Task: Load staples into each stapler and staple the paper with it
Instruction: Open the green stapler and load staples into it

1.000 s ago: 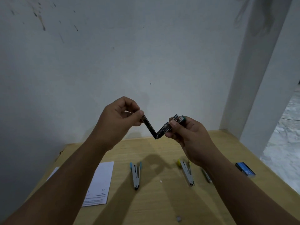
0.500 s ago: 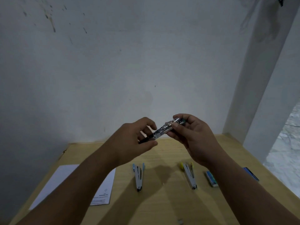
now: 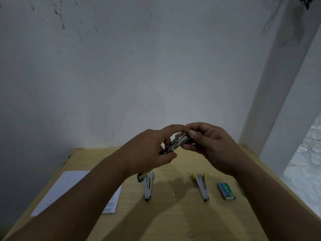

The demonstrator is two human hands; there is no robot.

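A small metal stapler (image 3: 177, 144) is held in the air above the wooden table (image 3: 173, 214), folded nearly closed. My left hand (image 3: 152, 150) grips its lower left end, and my right hand (image 3: 208, 145) pinches its upper right end. A blue-tipped stapler (image 3: 147, 187) lies on the table below my left wrist. To its right lies a yellow-tipped stapler (image 3: 201, 187). A blue-green staple box (image 3: 226, 190) rests beside the yellow one. A white paper sheet (image 3: 69, 186) lies at the left, partly hidden by my left forearm.
A white wall (image 3: 121, 75) rises right behind the table. A white pillar (image 3: 278, 101) stands at the back right corner, with floor visible beyond the table's right edge. A tiny speck (image 3: 190, 234) lies near the front of the table.
The stapler, spread wide in a V a second ago, has been folded shut between my hands. Both hands have come together and dropped lower.
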